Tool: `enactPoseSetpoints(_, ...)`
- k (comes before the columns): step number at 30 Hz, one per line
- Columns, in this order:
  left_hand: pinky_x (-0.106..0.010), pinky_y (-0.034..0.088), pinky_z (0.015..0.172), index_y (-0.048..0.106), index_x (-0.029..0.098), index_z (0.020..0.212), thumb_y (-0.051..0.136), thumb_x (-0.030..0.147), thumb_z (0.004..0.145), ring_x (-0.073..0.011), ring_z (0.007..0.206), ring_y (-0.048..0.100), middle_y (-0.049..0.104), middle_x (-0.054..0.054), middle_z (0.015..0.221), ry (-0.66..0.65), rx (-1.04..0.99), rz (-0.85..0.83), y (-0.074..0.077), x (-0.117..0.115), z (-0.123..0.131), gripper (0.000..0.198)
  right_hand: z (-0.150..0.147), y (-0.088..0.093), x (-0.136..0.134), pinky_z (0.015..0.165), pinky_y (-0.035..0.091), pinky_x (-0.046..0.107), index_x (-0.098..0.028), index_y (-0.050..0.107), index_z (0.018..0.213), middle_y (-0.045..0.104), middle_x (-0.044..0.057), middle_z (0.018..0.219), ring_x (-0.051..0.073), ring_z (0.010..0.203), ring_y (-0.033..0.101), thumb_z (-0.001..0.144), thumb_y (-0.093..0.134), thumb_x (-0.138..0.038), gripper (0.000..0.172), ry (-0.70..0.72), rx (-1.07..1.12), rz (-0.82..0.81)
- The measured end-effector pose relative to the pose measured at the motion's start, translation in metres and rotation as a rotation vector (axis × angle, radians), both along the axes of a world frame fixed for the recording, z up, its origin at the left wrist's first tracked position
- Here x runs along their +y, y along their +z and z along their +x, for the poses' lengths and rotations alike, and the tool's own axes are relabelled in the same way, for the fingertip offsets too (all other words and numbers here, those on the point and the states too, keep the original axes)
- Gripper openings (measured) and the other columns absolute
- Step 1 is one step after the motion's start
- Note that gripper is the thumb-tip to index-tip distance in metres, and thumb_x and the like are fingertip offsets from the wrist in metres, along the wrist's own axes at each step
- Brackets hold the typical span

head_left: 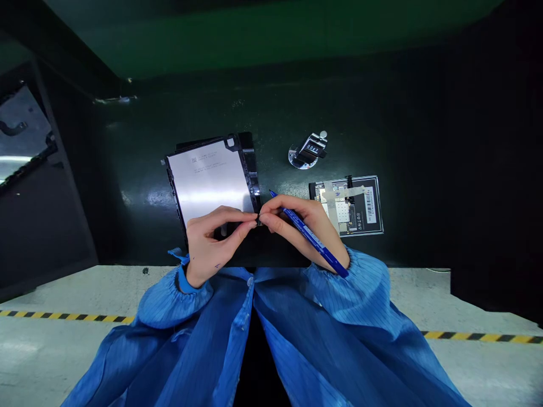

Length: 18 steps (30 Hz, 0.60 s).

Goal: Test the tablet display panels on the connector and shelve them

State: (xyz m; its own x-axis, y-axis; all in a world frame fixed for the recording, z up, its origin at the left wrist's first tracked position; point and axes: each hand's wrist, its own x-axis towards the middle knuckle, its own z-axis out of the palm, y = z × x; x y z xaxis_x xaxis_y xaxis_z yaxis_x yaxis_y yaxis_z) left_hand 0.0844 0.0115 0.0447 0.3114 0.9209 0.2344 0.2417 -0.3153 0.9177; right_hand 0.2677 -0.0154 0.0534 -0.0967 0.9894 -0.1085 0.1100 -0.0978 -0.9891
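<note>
Both hands meet at the near right corner of a flat panel (212, 181) that lies on the dark bench (127, 186) close to its near edge. The panel shows a pale sheet with small print and a code mark near its far edge, framed by a thin black rim.

The left hand (212, 240) has thumb and forefinger pinched narrow on something small and dark at that corner; what exactly it is cannot be made out. The right hand (299, 226) pinches the same spot with its fingertips, while a blue pen (311, 237) lies tucked along the hand, tip pointing away toward the far side of the bench (held, but not writing).

To the right of the panel, well apart from it, a small circuit board (348, 206) with tape and a barcode label lies flat, just beside the right hand. Farther back sits a metal tally counter (309, 151).

As a judgement, the work at the corner looks to be in mid-step: the pinch is closed, the pale sheet appears fully in place, and no pen mark on the panel can be seen.
</note>
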Motion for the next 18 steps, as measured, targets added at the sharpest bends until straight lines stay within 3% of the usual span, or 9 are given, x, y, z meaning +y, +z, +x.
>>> enactPoseSetpoints(8, -0.021, 0.056, 0.068, 0.079, 0.024, 0.090, 0.078, 0.012, 0.078, -0.0115, 0.072, 0.071, 0.078, 0.002, 0.082, -0.045, 0.031, -0.071, 0.001, 0.001, -0.003, 0.017, 0.001, -0.001, -0.002, 0.067, 0.044, 0.022, -0.016, 0.070, 0.090, 0.066, -0.001, 0.073, 0.011, 0.065, 0.060, 0.093, 0.064, -0.033, 0.018, 0.054, -0.062, 0.042)
enactPoseSetpoints(13, -0.021, 0.057, 0.074, 0.078, 0.024, 0.094, 0.076, 0.016, 0.082, -0.0117, 0.076, 0.072, 0.078, 0.002, 0.085, -0.042, 0.055, -0.033, -0.002, 0.001, -0.001, 0.014, -0.009, -0.009, -0.002, 0.070, 0.046, 0.020, -0.019, 0.064, 0.093, 0.069, -0.002, 0.079, 0.011, 0.071, 0.064, 0.098, 0.055, -0.025, 0.012, 0.025, -0.260, 0.167)
enactPoseSetpoints(16, -0.032, 0.057, 0.093, 0.072, 0.027, 0.113, 0.076, 0.026, 0.084, -0.0196, 0.104, 0.071, 0.075, -0.003, 0.109, 0.018, 0.063, 0.046, 0.000, 0.004, -0.013, 0.030, -0.008, -0.011, -0.012, 0.073, 0.052, 0.023, -0.021, 0.065, 0.106, 0.072, 0.002, 0.101, 0.013, 0.079, 0.068, 0.101, 0.051, -0.028, 0.016, -0.156, -0.404, 0.262)
enactPoseSetpoints(18, -0.041, 0.053, 0.104, 0.063, 0.031, 0.129, 0.071, 0.035, 0.087, -0.0262, 0.128, 0.058, 0.064, -0.005, 0.135, 0.123, 0.047, 0.080, 0.004, 0.008, -0.029, 0.043, -0.007, -0.010, -0.025, 0.080, 0.057, 0.029, -0.024, 0.062, 0.124, 0.069, 0.005, 0.122, 0.016, 0.090, 0.070, 0.103, 0.045, -0.028, 0.027, -0.270, -0.435, 0.303)
